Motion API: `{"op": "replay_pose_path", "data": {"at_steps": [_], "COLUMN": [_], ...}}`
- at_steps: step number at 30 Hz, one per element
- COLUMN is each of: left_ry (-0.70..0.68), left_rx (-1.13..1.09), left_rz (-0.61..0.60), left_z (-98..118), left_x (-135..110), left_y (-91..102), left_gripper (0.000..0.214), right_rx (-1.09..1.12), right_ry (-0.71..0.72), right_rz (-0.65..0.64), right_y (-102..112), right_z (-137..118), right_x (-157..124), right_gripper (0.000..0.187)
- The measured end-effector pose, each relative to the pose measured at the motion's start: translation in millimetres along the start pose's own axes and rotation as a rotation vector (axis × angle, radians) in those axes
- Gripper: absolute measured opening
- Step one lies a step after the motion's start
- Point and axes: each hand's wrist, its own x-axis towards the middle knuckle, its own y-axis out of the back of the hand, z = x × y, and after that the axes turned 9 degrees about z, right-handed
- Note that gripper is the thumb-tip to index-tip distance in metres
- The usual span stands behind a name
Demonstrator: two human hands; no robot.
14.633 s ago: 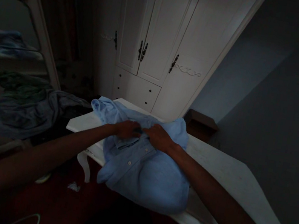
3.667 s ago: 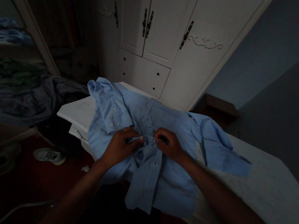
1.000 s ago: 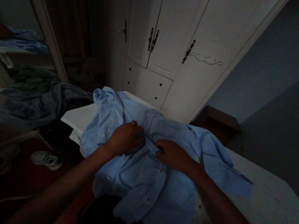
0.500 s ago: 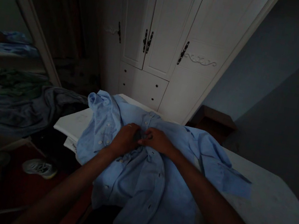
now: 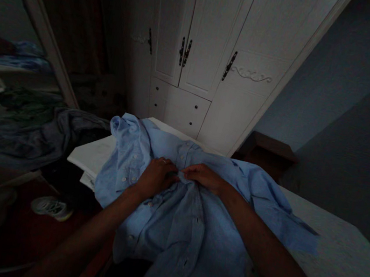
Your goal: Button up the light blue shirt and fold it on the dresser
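A light blue button-up shirt (image 5: 192,225) lies spread over a white table (image 5: 92,153), its lower part hanging off the near edge. My left hand (image 5: 156,176) and my right hand (image 5: 204,176) meet at the shirt's button placket near the chest. Both hands have their fingers curled and pinched on the shirt's front edges. A ring shows on my left hand. The collar end of the shirt bunches at the far left corner of the table.
A white wardrobe (image 5: 218,45) with dark handles and small drawers stands behind the table. Dark grey clothes (image 5: 44,134) lie heaped at the left. A pale shoe (image 5: 52,207) rests on the dark red floor. A brown low stand (image 5: 268,150) sits beside the wardrobe.
Over the last second my hands have drawn together at the placket and shifted slightly up the shirt. The cloth has bunched more between them.
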Motion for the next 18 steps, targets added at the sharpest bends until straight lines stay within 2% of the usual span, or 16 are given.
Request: {"op": "replay_pose_path", "data": {"at_steps": [5,8,11,18], "left_ry": [-0.002,-0.002,-0.005,-0.024], "left_rx": [0.009,0.020,0.038,0.069], "left_rz": [0.005,0.009,0.005,-0.032], "left_z": [2.7,2.2,1.8,6.0], "left_x": [-0.5,-0.6,-0.8,-0.8], "left_y": [1.0,0.1,-0.7,1.5], "left_gripper": [0.017,0.016,0.018,0.016], "right_rx": [0.043,0.004,-0.040,0.009], "right_ry": [-0.045,0.001,0.033,-0.018], "right_rz": [0.045,0.063,0.061,-0.002], "right_y": [-3.3,-7.7,-10.9,-4.4], "right_z": [-1.4,-3.2,-5.1,-3.5], "right_x": [0.6,-1.6,-4.0,-1.9], "right_gripper": [0.027,0.029,0.031,0.031]}}
